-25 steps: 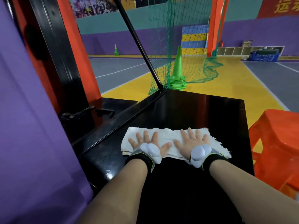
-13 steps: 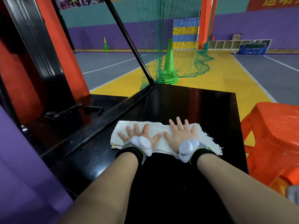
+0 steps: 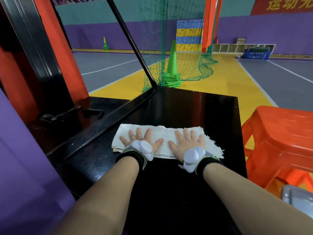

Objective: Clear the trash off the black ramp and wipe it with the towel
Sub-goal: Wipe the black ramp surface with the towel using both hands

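Note:
A folded white towel (image 3: 165, 133) lies flat across the glossy black ramp (image 3: 194, 109), about midway along it. My left hand (image 3: 140, 139) presses on the towel's left half with fingers spread and straight. My right hand (image 3: 188, 141) presses on the right half the same way. Both wrists carry black bands with grey sensor pods. The ramp surface beyond the towel shows no trash, only reflections.
An orange plastic stool (image 3: 279, 136) stands close against the ramp's right edge. A raised black rail (image 3: 108, 121) and a slanted black bar (image 3: 133, 41) border the left side. A stack of green cones (image 3: 172, 72) and green netting (image 3: 169, 31) sit past the far edge. A purple pad (image 3: 22, 158) is at left.
Both hands have pushed the towel a little farther up the ramp, and the towel's right end has shifted. The camera has tilted and shows more of the stool and left frame.

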Demonstrator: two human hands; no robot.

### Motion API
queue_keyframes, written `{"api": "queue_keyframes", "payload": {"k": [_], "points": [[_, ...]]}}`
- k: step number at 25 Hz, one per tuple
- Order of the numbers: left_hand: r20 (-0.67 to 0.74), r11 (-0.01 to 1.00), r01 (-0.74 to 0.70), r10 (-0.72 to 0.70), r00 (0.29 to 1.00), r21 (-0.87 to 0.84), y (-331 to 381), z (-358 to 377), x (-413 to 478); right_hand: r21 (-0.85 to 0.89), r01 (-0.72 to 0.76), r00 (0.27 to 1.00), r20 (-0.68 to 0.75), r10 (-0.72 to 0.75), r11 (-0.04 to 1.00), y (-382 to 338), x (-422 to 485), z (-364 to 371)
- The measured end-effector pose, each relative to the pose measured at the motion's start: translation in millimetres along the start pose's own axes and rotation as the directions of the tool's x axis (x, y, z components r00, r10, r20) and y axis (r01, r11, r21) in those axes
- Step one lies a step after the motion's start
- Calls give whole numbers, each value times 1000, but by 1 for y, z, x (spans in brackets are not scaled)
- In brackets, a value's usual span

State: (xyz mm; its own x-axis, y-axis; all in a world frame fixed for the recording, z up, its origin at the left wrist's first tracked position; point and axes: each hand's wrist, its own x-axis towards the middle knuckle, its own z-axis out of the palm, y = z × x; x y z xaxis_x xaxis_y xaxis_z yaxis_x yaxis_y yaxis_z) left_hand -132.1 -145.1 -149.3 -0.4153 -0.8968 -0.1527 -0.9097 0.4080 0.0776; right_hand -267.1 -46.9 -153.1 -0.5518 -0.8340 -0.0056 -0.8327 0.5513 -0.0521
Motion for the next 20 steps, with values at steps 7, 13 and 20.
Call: {"api": "queue_keyframes", "payload": {"k": [7,13,20], "points": [[-16,1000,-20,20,1000,18,2,2,9,-2,15,1000,20,-15,1000,1,8,-4],[-32,1000,-13,14,999,20,2,5,20,-19,20,999,30,-19,1000,0,17,-4],[-58,1000,-17,18,998,24,1,9,36,-23,29,1000,1,-29,999,-2,30,-2]]}}
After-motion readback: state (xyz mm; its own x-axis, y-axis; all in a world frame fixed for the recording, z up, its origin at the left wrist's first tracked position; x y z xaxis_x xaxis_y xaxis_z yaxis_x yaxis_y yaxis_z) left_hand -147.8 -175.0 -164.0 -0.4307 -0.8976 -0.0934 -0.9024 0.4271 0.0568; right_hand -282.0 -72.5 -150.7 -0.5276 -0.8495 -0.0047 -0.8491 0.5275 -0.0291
